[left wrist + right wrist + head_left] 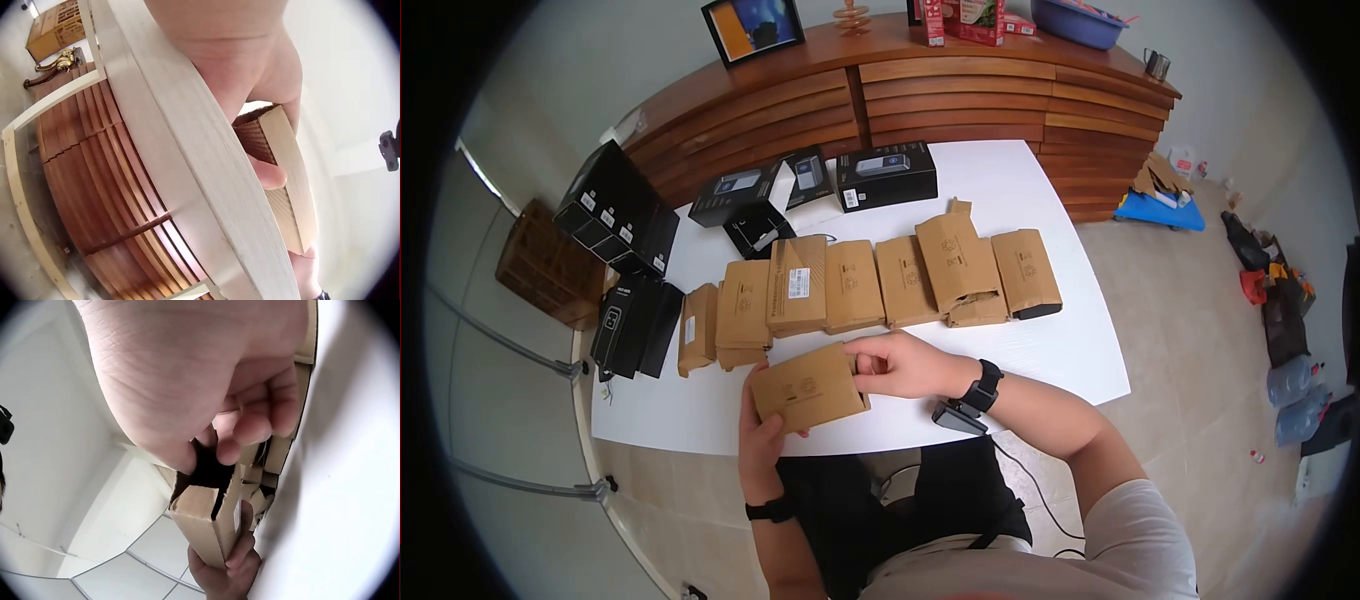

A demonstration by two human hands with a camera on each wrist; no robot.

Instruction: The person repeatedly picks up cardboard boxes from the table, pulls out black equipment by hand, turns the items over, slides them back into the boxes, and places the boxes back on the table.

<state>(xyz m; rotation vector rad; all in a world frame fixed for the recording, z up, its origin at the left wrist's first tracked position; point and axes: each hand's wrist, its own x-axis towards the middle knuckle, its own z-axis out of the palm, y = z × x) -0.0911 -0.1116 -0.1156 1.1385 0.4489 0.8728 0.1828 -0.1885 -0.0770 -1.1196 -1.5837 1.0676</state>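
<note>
A brown cardboard box (808,388) with printed symbols is held up over the table's near edge. My left hand (760,428) grips its left end, thumb on the broad printed face and fingers around the far side. At the box's right end is my right hand (905,366), thumb and fingertips pinching the rim of the opening. In the right wrist view, that end of the carton (203,515) stands open and dark inside, with torn edges, and the fingertips partly hide it. The left wrist view shows the corrugated side of the carton (294,187) between thumb and fingers.
A row of similar brown boxes (855,285) stands across the white table (1060,350). Black printed boxes (887,177) are behind them, with a black stack (617,210) at the left. A wooden cabinet (960,95) stands beyond the table.
</note>
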